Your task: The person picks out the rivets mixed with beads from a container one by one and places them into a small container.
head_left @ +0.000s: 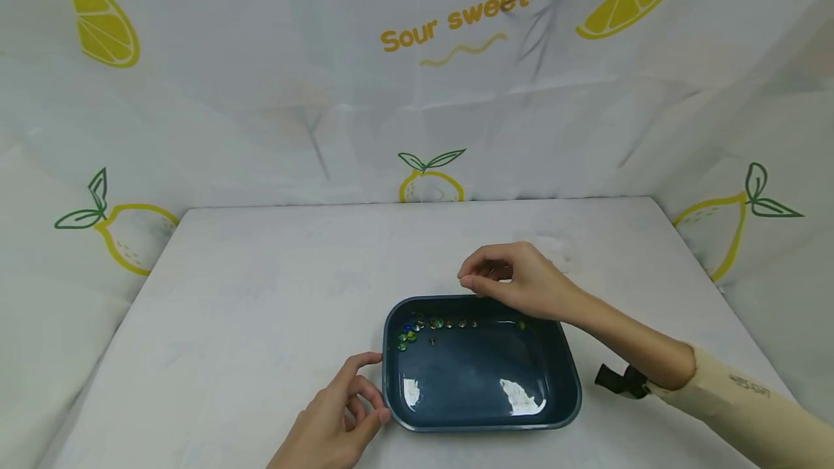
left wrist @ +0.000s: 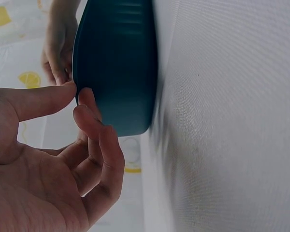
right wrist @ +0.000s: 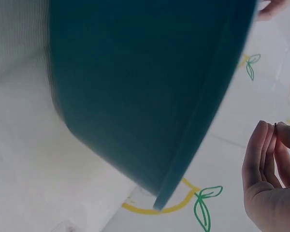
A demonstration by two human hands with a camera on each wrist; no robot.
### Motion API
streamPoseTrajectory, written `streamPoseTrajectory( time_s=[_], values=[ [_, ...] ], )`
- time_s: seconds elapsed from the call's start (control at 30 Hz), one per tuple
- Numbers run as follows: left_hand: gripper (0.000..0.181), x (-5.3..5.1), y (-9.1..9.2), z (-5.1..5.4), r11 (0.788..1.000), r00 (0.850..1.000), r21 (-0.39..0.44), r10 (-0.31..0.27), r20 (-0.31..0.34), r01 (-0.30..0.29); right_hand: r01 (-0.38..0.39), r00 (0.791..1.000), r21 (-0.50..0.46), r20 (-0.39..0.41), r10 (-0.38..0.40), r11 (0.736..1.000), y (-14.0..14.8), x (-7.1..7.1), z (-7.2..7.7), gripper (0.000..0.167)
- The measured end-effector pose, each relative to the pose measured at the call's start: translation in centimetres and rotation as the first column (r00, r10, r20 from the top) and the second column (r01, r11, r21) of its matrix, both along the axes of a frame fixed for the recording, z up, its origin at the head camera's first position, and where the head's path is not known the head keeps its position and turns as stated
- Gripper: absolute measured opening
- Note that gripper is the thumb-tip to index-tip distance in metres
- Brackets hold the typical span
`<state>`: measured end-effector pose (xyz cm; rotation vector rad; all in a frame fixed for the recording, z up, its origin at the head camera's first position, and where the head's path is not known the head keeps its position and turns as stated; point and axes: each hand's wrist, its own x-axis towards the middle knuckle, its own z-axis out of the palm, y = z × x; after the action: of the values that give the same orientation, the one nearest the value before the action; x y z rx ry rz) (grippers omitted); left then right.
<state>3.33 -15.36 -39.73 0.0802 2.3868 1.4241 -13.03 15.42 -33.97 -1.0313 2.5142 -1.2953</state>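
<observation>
Your left hand [head_left: 339,411], loosely curved, touching the tray [head_left: 482,382] at its left, your right hand [head_left: 521,277] above its far rim, pinching a bit [right wrist: 275,125] (tiny, dark), beads [head_left: 439,323] inside.

The tray [head_left: 465,375] is dark teal, the white backdrop [head_left: 221,107] yellow-lemon-patterned.

Pinched dark speck [right wrist: 275,125] unclear, left hand [head_left: 335,411] cropped

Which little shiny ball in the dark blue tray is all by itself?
The small, round, yellow-green ball near the back right corner of the dark blue, rectangular tray; the other small, shiny balls lie closer together toward its back left.
</observation>
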Motion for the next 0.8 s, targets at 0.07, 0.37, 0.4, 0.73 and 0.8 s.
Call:
streamPoseTrajectory(
  time_s=[0.07, 0.37, 0.4, 0.73, 0.8],
  values=[
    [0.066, 0.0, 0.0, 0.0, 1.0, 1.0, -0.004, 0.0, 0.004, 0.0, 0.018, 1.0, 0.0, -0.015, -0.018, 1.0, 0.3, -0.2, 0.1, 0.005],
    [0.066, 0.1, 0.0, -0.1, 1.0, 1.0, 0.002, 0.0, -0.008, 0.0, 0.087, 0.995, -0.006, -0.039, -0.087, 0.996, 1.8, -1.0, 0.2, 0.008],
    [0.066, 0.0, 0.0, -0.1, 1.0, 1.0, 0.002, -0.001, -0.007, 0.001, 0.092, 0.995, -0.008, -0.036, -0.092, 0.996, 2.0, -1.1, 0.2, 0.008],
    [0.068, 0.1, 0.0, -0.1, 1.0, 1.0, 0.011, 0.0, 0.001, 0.0, 0.119, 0.991, -0.011, -0.066, -0.12, 0.993, 3.6, -2.1, 0.1, 0.01],
    [0.068, 0.0, 0.0, -0.1, 1.0, 1.0, 0.013, 0.0, 0.004, 0.0, 0.127, 0.99, -0.014, -0.065, -0.128, 0.992, 3.9, -2.3, 0.1, 0.011]
  ],
)
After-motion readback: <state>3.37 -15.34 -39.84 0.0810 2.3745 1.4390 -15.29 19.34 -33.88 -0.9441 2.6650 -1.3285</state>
